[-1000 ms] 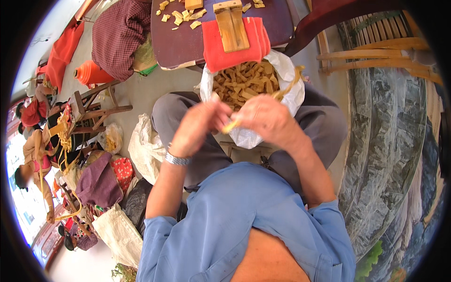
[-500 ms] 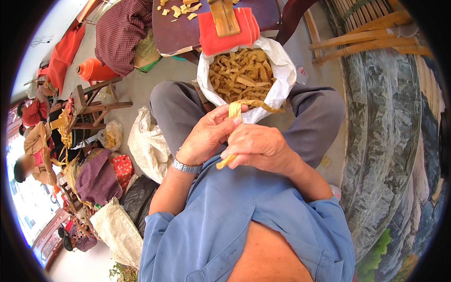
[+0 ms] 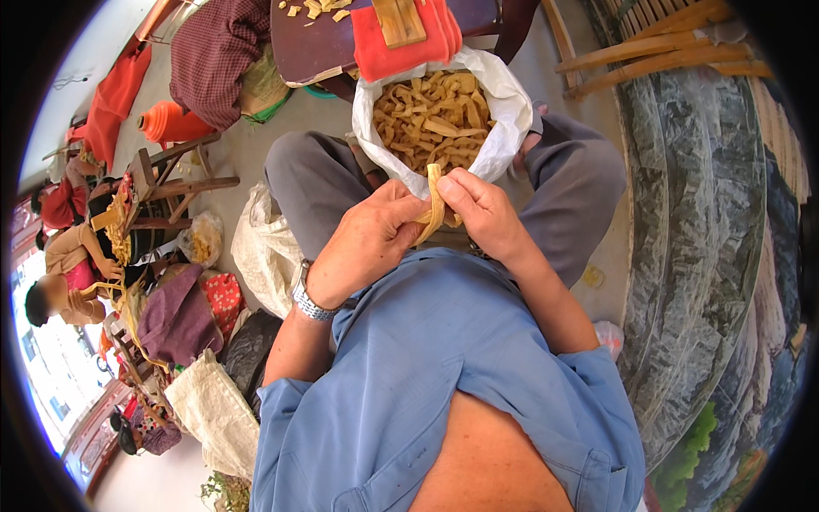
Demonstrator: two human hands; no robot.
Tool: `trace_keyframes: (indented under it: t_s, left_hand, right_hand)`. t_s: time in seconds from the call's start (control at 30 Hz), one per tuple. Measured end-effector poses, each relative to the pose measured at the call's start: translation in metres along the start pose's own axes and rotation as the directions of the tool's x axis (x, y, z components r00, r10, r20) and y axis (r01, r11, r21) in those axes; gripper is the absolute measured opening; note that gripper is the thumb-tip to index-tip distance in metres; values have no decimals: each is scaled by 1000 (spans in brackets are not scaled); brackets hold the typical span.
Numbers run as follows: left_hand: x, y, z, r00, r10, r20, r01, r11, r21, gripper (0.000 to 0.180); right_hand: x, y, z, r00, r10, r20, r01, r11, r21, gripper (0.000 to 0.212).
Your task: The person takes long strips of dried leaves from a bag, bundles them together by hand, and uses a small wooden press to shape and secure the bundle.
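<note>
A flat yellowish-brown strip (image 3: 437, 207) is bent into a loop between my two hands, in front of my belly. My left hand (image 3: 368, 237), with a metal-banded watch on its wrist, pinches the strip from the left. From the right, my right hand (image 3: 485, 209) pinches it with thumb and fingers, close to the left fingertips. Just beyond my hands, a white sack (image 3: 510, 101) stands between my knees with its mouth rolled open. Many similar brown strips (image 3: 431, 119) fill it. What the strip is made of I cannot tell.
Beyond the sack is a dark red stool (image 3: 307, 51) bearing a folded red cloth (image 3: 365, 47), a wooden block (image 3: 399, 24) and yellow scraps. A wooden bench (image 3: 175, 183) and a pale woven sack (image 3: 263, 252) lie left. Another person (image 3: 77, 256) works farther left. Wooden poles (image 3: 648, 64) stand right.
My right hand has turned and moved away from my body, up beside the left fingertips. The strip's trailing ends have given way to a small loop between the hands.
</note>
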State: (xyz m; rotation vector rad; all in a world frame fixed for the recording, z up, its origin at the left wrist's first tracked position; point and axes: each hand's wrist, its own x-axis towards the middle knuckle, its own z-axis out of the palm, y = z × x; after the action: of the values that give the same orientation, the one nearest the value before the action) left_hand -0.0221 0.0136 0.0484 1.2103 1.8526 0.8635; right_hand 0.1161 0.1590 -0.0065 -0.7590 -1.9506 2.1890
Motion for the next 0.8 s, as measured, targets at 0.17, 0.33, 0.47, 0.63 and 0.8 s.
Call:
trace_keyframes:
  t_s: [0.17,0.33,0.47,0.63,0.8]
  left_hand:
    - [1,-13,9,991,24,-135,-39,993,-108,19]
    - [5,-34,14,1000,29,-8,-30,983,-182,15]
    - [6,-31,12,954,-252,162,299,827,-476,22]
    - [5,-31,8,977,-177,119,191,474,-860,41]
    - [10,-28,15,988,-157,-6,82,551,-831,44]
  right_hand:
    - [3,0,-5,903,336,267,-382,913,141,29]
    - [1,22,-11,822,383,422,-515,816,262,32]
    - [-3,12,-8,929,227,292,-255,965,63,32]
    - [3,2,-18,999,-20,44,28,983,-179,30]
    - [10,4,-17,997,-44,71,52,992,-114,28]
